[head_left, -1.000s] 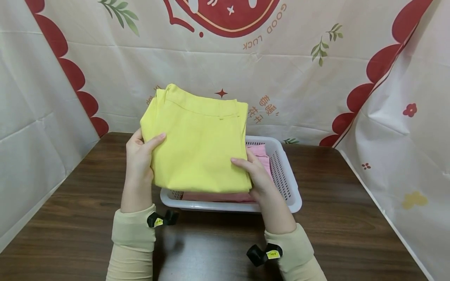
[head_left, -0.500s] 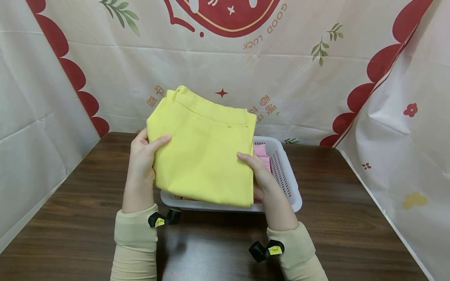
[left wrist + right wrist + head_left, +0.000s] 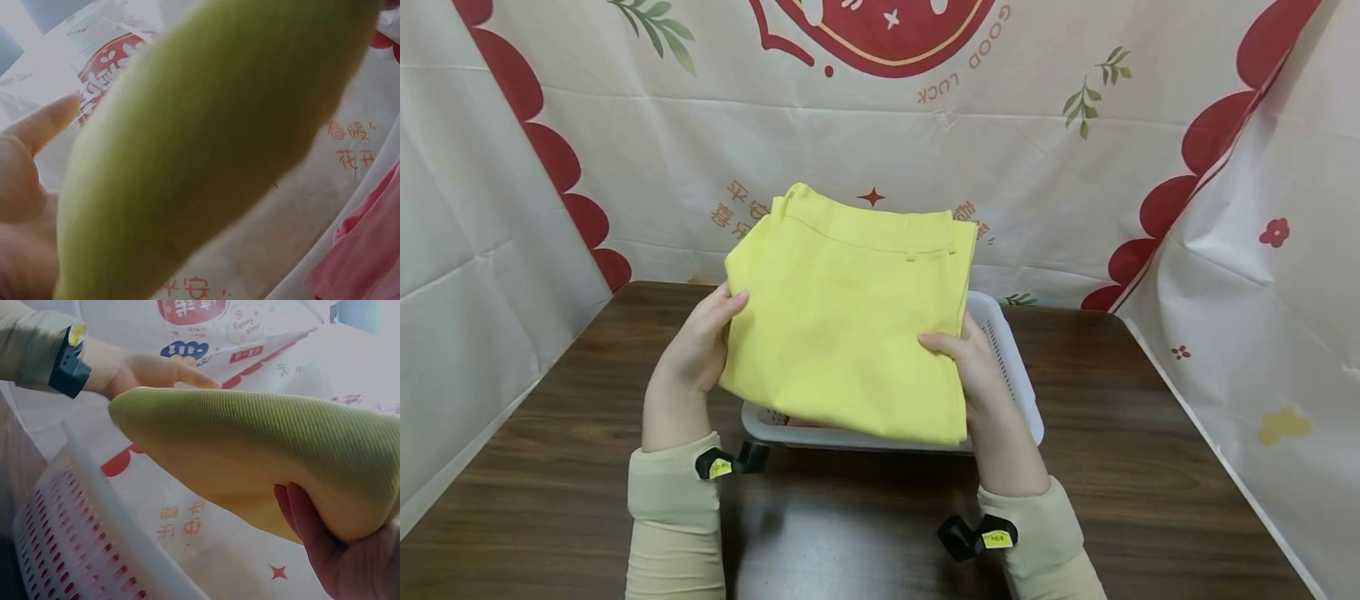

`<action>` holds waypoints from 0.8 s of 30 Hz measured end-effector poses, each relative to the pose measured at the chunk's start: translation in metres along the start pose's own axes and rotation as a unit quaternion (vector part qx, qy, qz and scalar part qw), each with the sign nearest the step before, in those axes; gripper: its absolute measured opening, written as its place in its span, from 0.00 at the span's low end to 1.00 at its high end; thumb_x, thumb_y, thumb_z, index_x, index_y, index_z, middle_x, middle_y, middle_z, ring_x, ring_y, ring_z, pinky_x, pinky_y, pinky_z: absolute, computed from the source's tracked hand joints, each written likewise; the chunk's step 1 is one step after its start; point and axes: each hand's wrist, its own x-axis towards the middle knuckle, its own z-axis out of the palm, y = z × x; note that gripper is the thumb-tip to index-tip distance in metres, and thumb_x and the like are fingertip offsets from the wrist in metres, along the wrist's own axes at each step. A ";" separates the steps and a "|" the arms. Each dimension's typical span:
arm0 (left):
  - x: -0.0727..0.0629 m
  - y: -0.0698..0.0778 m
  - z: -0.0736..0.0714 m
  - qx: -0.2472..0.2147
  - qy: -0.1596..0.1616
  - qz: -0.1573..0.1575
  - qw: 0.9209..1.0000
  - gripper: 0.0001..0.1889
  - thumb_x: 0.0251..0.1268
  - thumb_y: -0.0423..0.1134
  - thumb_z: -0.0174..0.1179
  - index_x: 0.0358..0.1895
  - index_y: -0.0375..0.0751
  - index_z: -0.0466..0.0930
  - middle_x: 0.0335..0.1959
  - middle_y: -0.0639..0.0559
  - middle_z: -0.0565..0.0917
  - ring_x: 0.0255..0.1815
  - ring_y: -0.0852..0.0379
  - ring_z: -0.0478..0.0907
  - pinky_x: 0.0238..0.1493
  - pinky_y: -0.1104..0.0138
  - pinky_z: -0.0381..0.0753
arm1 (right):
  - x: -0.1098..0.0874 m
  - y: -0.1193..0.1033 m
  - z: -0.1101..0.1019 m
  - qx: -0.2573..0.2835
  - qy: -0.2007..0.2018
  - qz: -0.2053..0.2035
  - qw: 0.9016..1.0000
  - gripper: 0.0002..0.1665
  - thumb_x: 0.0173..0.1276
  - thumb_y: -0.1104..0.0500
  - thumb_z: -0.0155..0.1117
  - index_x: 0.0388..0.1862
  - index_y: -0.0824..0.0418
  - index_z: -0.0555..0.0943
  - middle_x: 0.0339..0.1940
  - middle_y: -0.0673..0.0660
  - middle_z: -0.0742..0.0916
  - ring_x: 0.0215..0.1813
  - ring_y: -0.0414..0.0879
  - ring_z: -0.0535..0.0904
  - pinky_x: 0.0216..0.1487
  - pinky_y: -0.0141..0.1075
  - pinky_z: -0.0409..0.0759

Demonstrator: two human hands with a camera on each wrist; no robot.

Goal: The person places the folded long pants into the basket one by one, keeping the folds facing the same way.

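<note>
Folded yellow trousers (image 3: 850, 325), with a waistband and belt loops along the top, are held up above a white perforated basket (image 3: 1028, 408). At their left edge the left hand (image 3: 688, 350) grips with its thumb in front. The right hand (image 3: 973, 371) pinches the opposite edge, thumb on the front, other fingers behind. Its fingers show beneath the folded cloth (image 3: 250, 444) in the right wrist view. The left wrist view has pink cloth (image 3: 369, 250) inside the basket; from the head the trousers hide nearly all of it.
The basket stands on a dark wooden table (image 3: 1150, 467) near its back edge. A printed white curtain (image 3: 1045, 183) hangs behind the table and down both sides. Wrist cameras (image 3: 977, 537) sit on both cuffs.
The trousers have moved right, covering more of the basket. They dipped at the right, then levelled out. The right hand went right with them; the left hand now sits lower on its edge.
</note>
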 end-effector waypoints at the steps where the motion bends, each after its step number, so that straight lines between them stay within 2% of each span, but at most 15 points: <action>1: 0.000 -0.001 -0.001 0.000 -0.005 0.005 1.000 0.18 0.76 0.44 0.41 0.64 0.43 0.62 0.44 0.52 0.77 0.42 0.58 0.77 0.42 0.65 0.78 | -0.001 -0.002 0.000 -0.006 0.006 -0.007 1.000 0.31 0.65 0.74 0.51 0.65 0.60 0.60 0.48 0.58 0.77 0.43 0.46 0.81 0.44 0.37 0.80; 3: -0.001 -0.002 -0.003 -0.011 -0.026 0.013 1.000 0.17 0.77 0.48 0.36 0.60 0.45 0.65 0.41 0.54 0.78 0.41 0.59 0.76 0.42 0.66 0.77 | -0.004 -0.006 -0.001 -0.015 0.008 -0.025 1.000 0.29 0.64 0.74 0.51 0.63 0.61 0.61 0.46 0.57 0.78 0.41 0.45 0.81 0.44 0.36 0.80; 5: -0.001 -0.003 -0.004 -0.069 -0.053 0.027 0.996 0.20 0.78 0.51 0.31 0.58 0.45 0.66 0.41 0.53 0.79 0.40 0.59 0.77 0.42 0.66 0.77 | -0.007 -0.009 -0.002 -0.014 0.007 -0.040 0.999 0.27 0.64 0.74 0.50 0.61 0.60 0.63 0.44 0.56 0.79 0.40 0.44 0.81 0.43 0.35 0.81; 6: -0.001 -0.003 -0.005 -0.112 -0.071 0.036 0.990 0.23 0.77 0.53 0.29 0.58 0.43 0.67 0.42 0.51 0.79 0.41 0.58 0.77 0.43 0.65 0.77 | -0.009 -0.011 -0.001 -0.014 0.007 -0.048 0.999 0.26 0.64 0.74 0.50 0.60 0.60 0.63 0.43 0.55 0.79 0.39 0.44 0.81 0.42 0.35 0.81; 7: -0.001 -0.004 -0.006 -0.164 -0.094 0.044 0.981 0.26 0.77 0.55 0.28 0.58 0.41 0.67 0.43 0.49 0.80 0.42 0.56 0.77 0.44 0.64 0.77 | -0.011 -0.013 -0.001 -0.013 0.005 -0.057 0.998 0.25 0.64 0.75 0.49 0.59 0.59 0.64 0.43 0.55 0.80 0.39 0.44 0.81 0.42 0.35 0.81; 8: 0.000 -0.005 -0.007 -0.223 -0.122 0.048 0.966 0.29 0.76 0.57 0.27 0.61 0.38 0.65 0.45 0.46 0.79 0.44 0.53 0.77 0.45 0.62 0.77 | -0.012 -0.014 -0.001 -0.009 0.002 -0.066 0.998 0.24 0.64 0.75 0.49 0.57 0.59 0.64 0.42 0.55 0.80 0.38 0.44 0.81 0.41 0.34 0.81; 9: 0.000 -0.005 -0.008 -0.281 -0.146 0.052 0.947 0.32 0.76 0.59 0.28 0.64 0.34 0.61 0.48 0.43 0.77 0.46 0.51 0.76 0.46 0.60 0.77 | -0.013 -0.016 -0.001 -0.003 0.006 -0.072 0.997 0.23 0.65 0.75 0.49 0.55 0.58 0.65 0.41 0.54 0.80 0.37 0.43 0.81 0.40 0.34 0.81; 11: 0.002 -0.007 -0.009 -0.379 -0.192 0.057 0.903 0.37 0.74 0.62 0.31 0.68 0.30 0.56 0.53 0.37 0.74 0.51 0.45 0.74 0.50 0.55 0.76 | -0.016 -0.018 0.000 0.007 0.018 -0.082 0.996 0.21 0.65 0.74 0.49 0.53 0.57 0.67 0.40 0.53 0.80 0.37 0.43 0.81 0.40 0.33 0.80; 12: 0.003 -0.008 -0.009 -0.412 -0.206 0.057 0.886 0.39 0.73 0.63 0.32 0.69 0.28 0.54 0.55 0.35 0.72 0.52 0.43 0.73 0.52 0.53 0.75 | -0.018 -0.019 0.000 0.010 0.026 -0.090 0.996 0.21 0.65 0.74 0.49 0.53 0.57 0.67 0.40 0.53 0.80 0.37 0.43 0.81 0.40 0.33 0.80; 14: 0.006 -0.010 -0.007 -0.458 -0.224 0.058 0.858 0.42 0.73 0.64 0.33 0.70 0.26 0.50 0.58 0.32 0.69 0.54 0.40 0.71 0.53 0.52 0.74 | -0.019 -0.020 0.001 0.024 0.046 -0.101 0.994 0.19 0.65 0.73 0.50 0.52 0.57 0.67 0.39 0.52 0.79 0.37 0.42 0.80 0.41 0.33 0.79; 15: 0.007 -0.011 -0.005 -0.472 -0.228 0.059 0.849 0.43 0.73 0.64 0.32 0.70 0.25 0.49 0.59 0.31 0.68 0.55 0.40 0.70 0.54 0.52 0.73 | -0.020 -0.020 0.002 0.030 0.056 -0.107 0.992 0.19 0.66 0.73 0.50 0.52 0.57 0.67 0.40 0.52 0.79 0.38 0.42 0.79 0.42 0.32 0.78; 17: 0.010 -0.014 0.000 -0.493 -0.226 0.060 0.838 0.43 0.73 0.64 0.31 0.70 0.22 0.48 0.61 0.30 0.66 0.57 0.39 0.69 0.58 0.52 0.70 | -0.020 -0.020 0.003 0.039 0.070 -0.120 0.989 0.18 0.66 0.73 0.50 0.51 0.57 0.67 0.40 0.52 0.77 0.38 0.42 0.78 0.42 0.32 0.78; 19: 0.013 -0.018 0.006 -0.511 -0.211 0.059 0.831 0.43 0.73 0.63 0.31 0.68 0.20 0.51 0.61 0.30 0.65 0.59 0.40 0.68 0.60 0.53 0.68 | -0.019 -0.019 0.003 0.050 0.084 -0.134 0.986 0.17 0.66 0.73 0.50 0.50 0.57 0.68 0.40 0.53 0.77 0.37 0.42 0.77 0.42 0.31 0.78; 21: 0.015 -0.021 0.013 -0.532 -0.188 0.059 0.823 0.42 0.74 0.62 0.34 0.67 0.19 0.54 0.62 0.30 0.66 0.62 0.40 0.66 0.64 0.54 0.63 | -0.018 -0.019 0.004 0.064 0.087 -0.146 0.983 0.17 0.66 0.73 0.50 0.50 0.57 0.68 0.40 0.53 0.76 0.37 0.42 0.77 0.43 0.31 0.77; 24: 0.020 -0.026 0.026 -0.556 -0.159 0.062 0.813 0.38 0.72 0.58 0.42 0.67 0.23 0.59 0.64 0.34 0.67 0.65 0.42 0.65 0.66 0.54 0.61 | -0.017 -0.016 0.005 0.085 0.089 -0.165 0.979 0.18 0.66 0.74 0.50 0.50 0.57 0.68 0.42 0.54 0.76 0.38 0.43 0.77 0.43 0.32 0.77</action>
